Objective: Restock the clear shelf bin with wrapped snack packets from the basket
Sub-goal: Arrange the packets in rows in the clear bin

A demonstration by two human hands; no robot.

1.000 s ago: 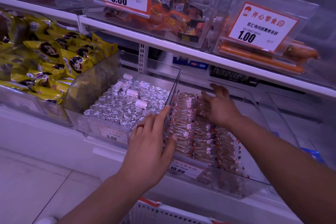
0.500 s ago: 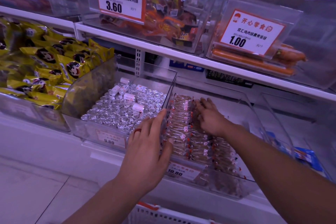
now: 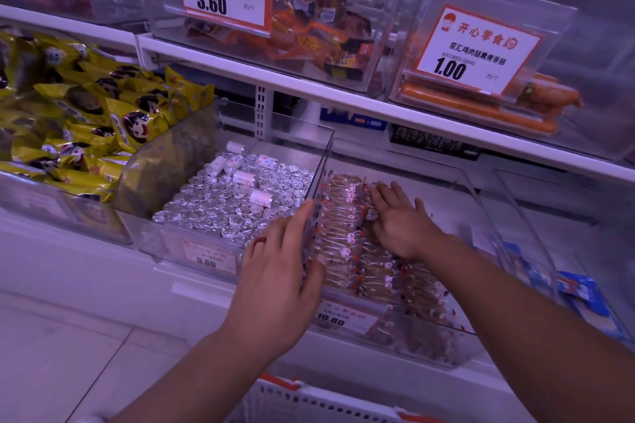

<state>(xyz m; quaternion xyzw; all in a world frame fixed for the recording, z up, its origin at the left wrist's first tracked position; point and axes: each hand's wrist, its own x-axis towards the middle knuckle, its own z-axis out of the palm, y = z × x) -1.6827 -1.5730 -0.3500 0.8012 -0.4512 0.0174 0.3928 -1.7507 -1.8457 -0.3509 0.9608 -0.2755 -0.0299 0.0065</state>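
- Clear bin (image 3: 481,203): sits on the lower shelf, with a price tag (image 3: 343,318) reading 10.80 on its front wall.
- Packets (image 3: 347,244): clear-wrapped brown snacks, laid in rows along the bin's left and middle; the right side of the bin floor is bare.
- Left hand (image 3: 278,282): palm down at the bin's front left corner, fingers (image 3: 302,220) straight and loose, lying against the clear wall between this bin and its neighbour; thumb tip touches the near packets. A red ring sits on one finger.
- Right hand (image 3: 402,220): inside the bin, flat on the packets toward the back, fingers spread and released, grasping nothing.
- Basket (image 3: 309,402): white with red trim, its rim visible at the bottom edge below the shelf.
- Neighbouring bin (image 3: 233,203): to the left, filled with foil-wrapped pieces.
- Upper shelf (image 3: 343,103): carries bins tagged 3.60 and 1.00.
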